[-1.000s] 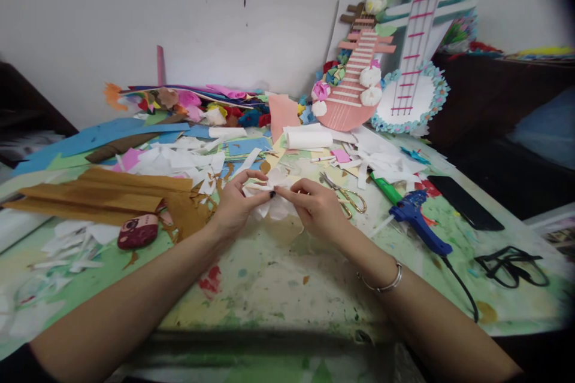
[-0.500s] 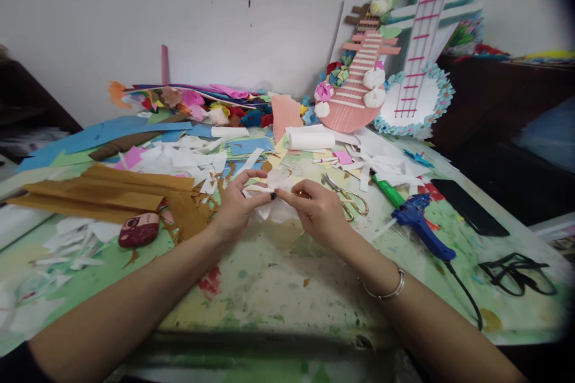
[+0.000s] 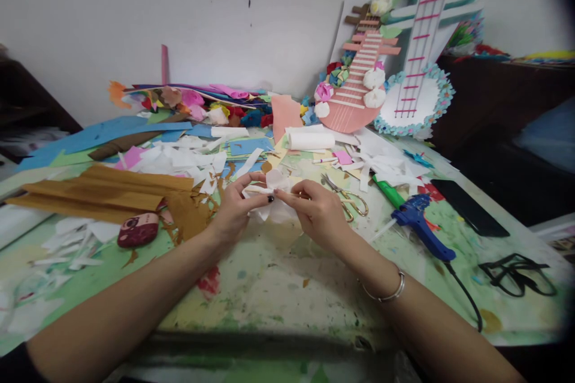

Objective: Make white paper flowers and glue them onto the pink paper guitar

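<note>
Both of my hands meet at the middle of a paint-stained table [image 3: 269, 287]. My left hand [image 3: 236, 206] and my right hand [image 3: 317, 209] pinch a crumpled white paper flower [image 3: 277, 182] between thumbs and fingertips, just above the tabletop. The fingers of both hands are curled closed on the paper. A silver bangle [image 3: 386, 293] sits on my right wrist.
Gold-handled scissors [image 3: 348, 197] lie just right of my right hand, then a blue glue gun [image 3: 420, 224] with its cord. Folded brown paper [image 3: 103, 191] and white scraps lie left. A white roll [image 3: 309, 140], coloured paper piles and paper guitars [image 3: 359, 84] stand behind. A black phone [image 3: 469, 206] lies right.
My hands stay on the white paper flower, with only small finger shifts. The view has tilted slightly between the earliest frame and now.
</note>
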`<state>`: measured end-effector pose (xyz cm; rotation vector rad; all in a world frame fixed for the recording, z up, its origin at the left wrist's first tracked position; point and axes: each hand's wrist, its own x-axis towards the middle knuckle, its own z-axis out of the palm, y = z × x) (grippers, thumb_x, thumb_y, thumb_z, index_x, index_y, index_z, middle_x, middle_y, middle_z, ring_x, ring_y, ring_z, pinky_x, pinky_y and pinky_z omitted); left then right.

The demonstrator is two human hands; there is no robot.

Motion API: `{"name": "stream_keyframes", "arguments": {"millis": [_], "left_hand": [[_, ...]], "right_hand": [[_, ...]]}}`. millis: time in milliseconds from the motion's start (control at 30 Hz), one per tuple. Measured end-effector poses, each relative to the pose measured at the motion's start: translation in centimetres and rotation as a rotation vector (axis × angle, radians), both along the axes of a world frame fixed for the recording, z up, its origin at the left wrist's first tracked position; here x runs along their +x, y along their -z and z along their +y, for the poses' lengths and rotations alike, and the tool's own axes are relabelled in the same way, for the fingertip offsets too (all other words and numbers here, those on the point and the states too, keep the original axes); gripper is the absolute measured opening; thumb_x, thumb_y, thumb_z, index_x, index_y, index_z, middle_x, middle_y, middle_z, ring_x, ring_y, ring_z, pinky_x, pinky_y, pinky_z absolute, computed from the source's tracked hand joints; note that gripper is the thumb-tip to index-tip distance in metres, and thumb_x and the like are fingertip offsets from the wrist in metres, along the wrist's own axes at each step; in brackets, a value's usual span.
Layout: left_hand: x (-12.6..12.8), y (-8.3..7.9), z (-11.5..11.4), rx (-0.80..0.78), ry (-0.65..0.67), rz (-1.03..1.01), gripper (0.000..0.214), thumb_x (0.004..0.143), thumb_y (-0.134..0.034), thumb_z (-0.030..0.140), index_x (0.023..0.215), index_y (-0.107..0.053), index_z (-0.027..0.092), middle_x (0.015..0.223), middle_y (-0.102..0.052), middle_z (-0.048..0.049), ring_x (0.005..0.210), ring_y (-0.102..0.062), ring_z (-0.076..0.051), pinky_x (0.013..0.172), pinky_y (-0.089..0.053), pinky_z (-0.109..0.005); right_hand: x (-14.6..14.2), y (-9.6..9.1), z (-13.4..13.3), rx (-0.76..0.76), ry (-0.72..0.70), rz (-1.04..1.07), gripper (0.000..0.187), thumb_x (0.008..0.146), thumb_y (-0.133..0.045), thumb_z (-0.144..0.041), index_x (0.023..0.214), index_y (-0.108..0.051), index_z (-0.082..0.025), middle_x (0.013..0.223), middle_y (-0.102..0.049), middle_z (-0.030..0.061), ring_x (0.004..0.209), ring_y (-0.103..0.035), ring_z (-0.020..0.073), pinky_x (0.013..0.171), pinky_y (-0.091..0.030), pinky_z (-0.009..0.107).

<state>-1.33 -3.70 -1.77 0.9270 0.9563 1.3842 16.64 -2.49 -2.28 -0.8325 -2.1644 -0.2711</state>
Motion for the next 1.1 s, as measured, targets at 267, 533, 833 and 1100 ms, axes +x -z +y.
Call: {"name": "stream_keyframes", "arguments": {"millis": [267,533,833,1100], "left_hand": [[-0.09,-0.14,-0.07,0.013,0.010,0.016,0.044,0.047,-0.081,0.018,0.087,-0.062,0.017,0.072,-0.067,0.0028,0.056,-0.060,-0.011,0.054,-0.047,-0.021],[-0.18,-0.03,-0.01,0.032,0.012,0.051,0.034,0.050,-0.078,0.018,0.079,-0.063,0.016,0.072,-0.064,0.0035,0.058,-0.057,-0.011,0.055,-0.044,-0.021],[-0.22,0.04,0.06,0.034,0.006,0.056,0.032,0.050,-0.077,0.018,0.078,-0.063,0.017,0.071,-0.063,0.0034,0.058,-0.055,-0.010,0.054,-0.042,-0.020],[-0.11,-0.13,0.05,0.023,-0.001,0.058,0.031,0.049,-0.076,0.018,0.077,-0.064,0.016,0.070,-0.063,0.0029,0.058,-0.055,-0.010,0.054,-0.042,-0.020]], "right_hand": [[0.02,0.03,0.00,-0.002,0.010,-0.007,0.039,0.092,-0.044,-0.012,0.110,-0.072,-0.033,0.080,-0.067,0.0028,0.064,-0.051,0.0098,0.055,-0.036,0.021],[-0.01,0.13,-0.12,-0.032,0.006,0.002,0.038,0.092,-0.045,-0.013,0.111,-0.071,-0.033,0.080,-0.066,0.0025,0.065,-0.051,0.0094,0.055,-0.034,0.022],[0.01,0.13,-0.11,-0.063,0.001,-0.008,0.038,0.092,-0.045,-0.013,0.111,-0.071,-0.032,0.081,-0.065,0.0028,0.066,-0.051,0.0098,0.055,-0.033,0.022],[-0.01,0.17,-0.10,-0.076,-0.010,0.005,0.036,0.093,-0.045,-0.015,0.111,-0.071,-0.032,0.081,-0.064,0.0033,0.065,-0.049,0.0098,0.055,-0.033,0.023]]}}
